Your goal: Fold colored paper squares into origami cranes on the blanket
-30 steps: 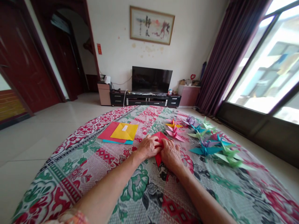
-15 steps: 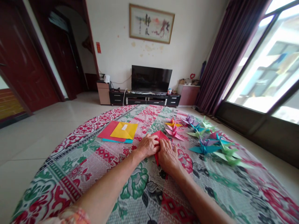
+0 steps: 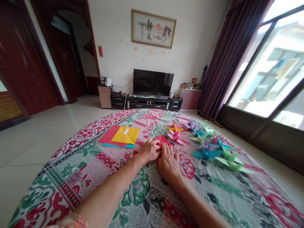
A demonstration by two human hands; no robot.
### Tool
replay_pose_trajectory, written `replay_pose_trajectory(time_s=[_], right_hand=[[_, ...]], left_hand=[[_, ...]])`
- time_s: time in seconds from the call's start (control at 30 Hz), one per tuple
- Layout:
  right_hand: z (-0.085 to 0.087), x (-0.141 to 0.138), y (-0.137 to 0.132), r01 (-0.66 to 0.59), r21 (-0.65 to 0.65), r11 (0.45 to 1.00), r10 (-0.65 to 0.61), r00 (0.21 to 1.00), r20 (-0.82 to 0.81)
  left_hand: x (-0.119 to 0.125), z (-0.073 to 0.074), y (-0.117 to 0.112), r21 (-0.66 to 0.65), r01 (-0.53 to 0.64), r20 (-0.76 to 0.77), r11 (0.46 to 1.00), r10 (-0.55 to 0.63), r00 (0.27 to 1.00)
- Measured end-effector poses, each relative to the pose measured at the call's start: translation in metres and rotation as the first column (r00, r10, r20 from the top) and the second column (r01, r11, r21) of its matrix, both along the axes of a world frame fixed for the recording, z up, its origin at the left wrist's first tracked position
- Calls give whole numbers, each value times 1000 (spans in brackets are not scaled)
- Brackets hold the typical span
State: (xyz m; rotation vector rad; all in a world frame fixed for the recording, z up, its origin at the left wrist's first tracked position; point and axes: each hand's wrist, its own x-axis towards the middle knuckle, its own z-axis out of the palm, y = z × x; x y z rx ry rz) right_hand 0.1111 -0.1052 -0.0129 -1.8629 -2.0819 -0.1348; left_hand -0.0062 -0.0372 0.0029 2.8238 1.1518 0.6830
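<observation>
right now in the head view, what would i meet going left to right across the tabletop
Stacked red sheet → yellow sheet → left hand → right hand → front blue crane → front light green crane

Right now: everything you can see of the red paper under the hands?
The red paper, matte-looking, lies on the floral tablecloth. Its far end is pointed, with a crease running from the tip. The left hand and right hand rest on it, hiding most of its near part.
</observation>
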Motion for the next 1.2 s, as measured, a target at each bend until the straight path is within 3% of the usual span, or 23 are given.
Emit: replay_pose_trajectory(time_s=[0.13, 0.27, 0.4, 0.47, 0.87, 1.2], right_hand=[[3, 1, 0, -3, 23, 1000, 4, 997, -79], [15, 22, 9, 21, 120, 993, 7, 973, -230], [21, 40, 12, -127, 69, 990, 136, 977, -162], [20, 41, 10, -143, 59, 988, 149, 983, -110], [17, 42, 9, -58, -9, 998, 58, 998, 31], [12, 52, 31, 129, 106, 986, -126, 992, -31]], left_hand=[[-2, -4, 3, -16, -3, 7, 1000, 3, 1000], [-2, -8, 6, -5, 4, 9, 1000, -4, 1000], [-1, -9, 5, 38, -17, 20, 999, 17, 1000], [0, -8, 3, 45, -22, 23, 999, 21, 1000], [0, -8, -1, 83, -32, 27, 996, 30, 999], [0, -7, 0, 72, -7, 8, 997, 6, 1000]])
